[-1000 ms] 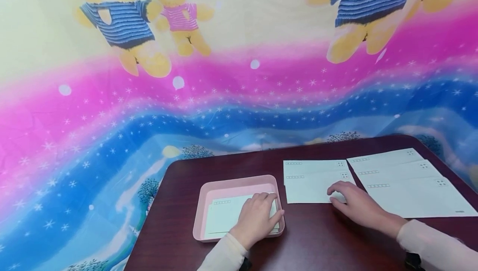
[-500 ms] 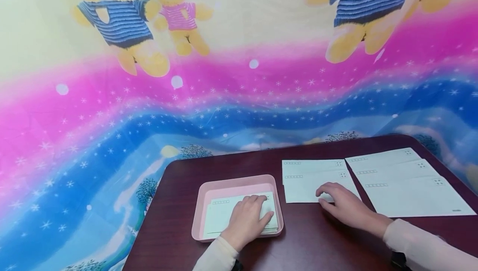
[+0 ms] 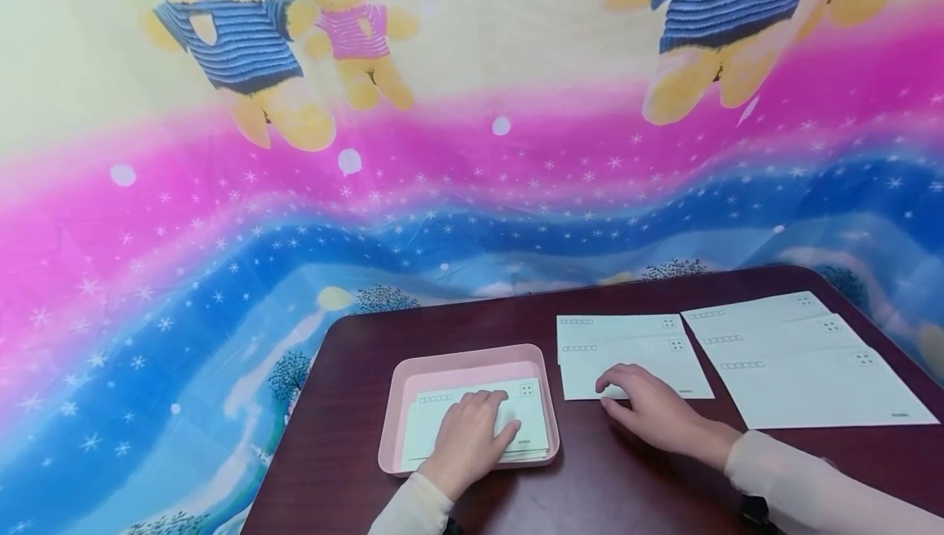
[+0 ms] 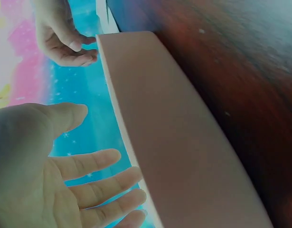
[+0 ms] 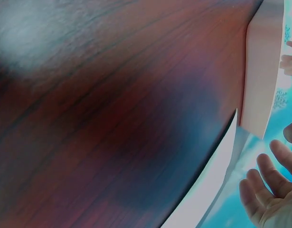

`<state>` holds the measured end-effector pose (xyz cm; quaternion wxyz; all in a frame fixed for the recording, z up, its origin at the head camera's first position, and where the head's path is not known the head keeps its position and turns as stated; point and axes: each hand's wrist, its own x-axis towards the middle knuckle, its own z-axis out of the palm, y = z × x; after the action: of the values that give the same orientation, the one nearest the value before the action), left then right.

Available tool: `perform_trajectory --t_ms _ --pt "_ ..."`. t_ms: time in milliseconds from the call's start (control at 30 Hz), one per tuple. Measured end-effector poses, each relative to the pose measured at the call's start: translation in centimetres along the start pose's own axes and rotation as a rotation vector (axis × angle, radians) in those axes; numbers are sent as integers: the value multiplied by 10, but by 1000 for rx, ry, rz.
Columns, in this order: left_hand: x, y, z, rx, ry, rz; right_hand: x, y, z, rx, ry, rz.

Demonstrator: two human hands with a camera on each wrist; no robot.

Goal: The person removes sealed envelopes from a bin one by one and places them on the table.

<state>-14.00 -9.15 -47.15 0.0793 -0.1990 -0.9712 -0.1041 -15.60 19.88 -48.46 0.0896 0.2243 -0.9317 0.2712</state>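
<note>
My left hand is over the pink tray, fingers spread and holding nothing. Beneath it in the tray lies a small stack of white envelopes, partly covered by the hand. In the left wrist view the fingers stretch loosely above the tray's wall. My right hand hovers with fingers loosely bent and nothing in them, by the front edge of the middle pile of envelopes. Its relaxed fingers also show in the right wrist view.
Farther right, several larger white envelopes overlap in a fan. Everything rests on a dark reddish-brown table. Behind its back edge hangs a curtain printed with bears and snowflakes.
Both hands have shifted left, the right one more, from the gap between the two envelope groups to the middle pile's front. The left hand has uncovered the tray envelopes' right end.
</note>
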Motion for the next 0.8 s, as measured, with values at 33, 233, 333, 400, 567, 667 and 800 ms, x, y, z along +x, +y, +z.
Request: perform_trajectory --t_ms 33,233,333,400,567,667,800 --pt "-1 -1 0 2 2 -3 1 -2 1 1 -2 -3" --pt "-6 -10 3 11 14 -17 7 -11 7 8 -1 -12" --pt "-8 -13 4 12 21 -17 11 -18 10 16 -4 -17" --pt "-9 -15 5 13 25 -15 13 -22 11 26 -7 -23" --pt "-11 -18 6 12 28 -23 18 -33 15 53 -3 -33" --pt "-13 -21 5 17 37 -29 21 -39 18 58 0 -38" --pt "-15 -25 5 20 45 -37 26 -46 22 60 -1 -64"
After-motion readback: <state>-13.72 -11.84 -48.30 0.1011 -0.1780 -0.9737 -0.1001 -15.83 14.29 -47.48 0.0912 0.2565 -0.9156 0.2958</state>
